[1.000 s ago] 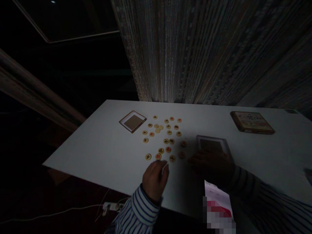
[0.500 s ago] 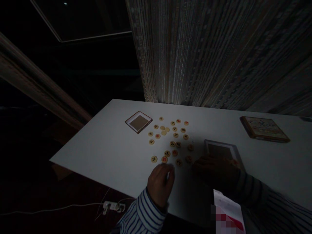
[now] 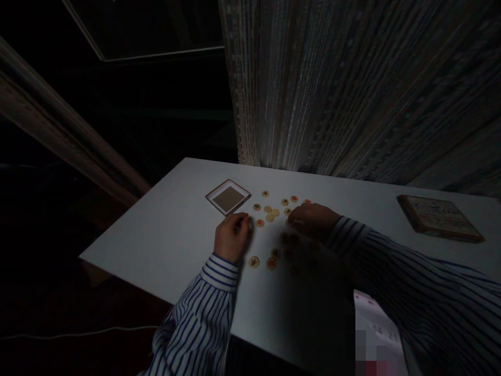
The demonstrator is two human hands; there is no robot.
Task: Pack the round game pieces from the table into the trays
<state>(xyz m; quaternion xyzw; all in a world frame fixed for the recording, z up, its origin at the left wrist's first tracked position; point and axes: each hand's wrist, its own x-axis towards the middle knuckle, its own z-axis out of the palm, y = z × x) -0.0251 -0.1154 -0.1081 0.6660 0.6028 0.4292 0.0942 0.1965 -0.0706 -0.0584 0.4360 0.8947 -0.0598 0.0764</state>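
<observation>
Several round wooden game pieces (image 3: pixel 270 213) with red or black marks lie scattered on a white table (image 3: pixel 176 230). My left hand (image 3: pixel 230 237) is at the left side of the cluster, its fingers pinched on one round piece near a small square tray (image 3: pixel 228 197). My right hand (image 3: pixel 311 216) reaches over the pieces from the right. Its fingers curl down onto pieces in its shadow, and what they hold is hidden. Two pieces (image 3: pixel 260 262) lie below my left hand. Both sleeves are striped.
A flat decorated box (image 3: pixel 438 218) lies at the table's right end. A white and red paper (image 3: pixel 376 326) sits at the near edge under my right arm. A striped curtain (image 3: pixel 332 89) hangs behind the table. A white cable (image 3: pixel 78 334) runs over the dark floor at left.
Both hands moved away from the near edge into the cluster of pieces. The left went toward the small tray. The right left the second tray, which my arm now hides.
</observation>
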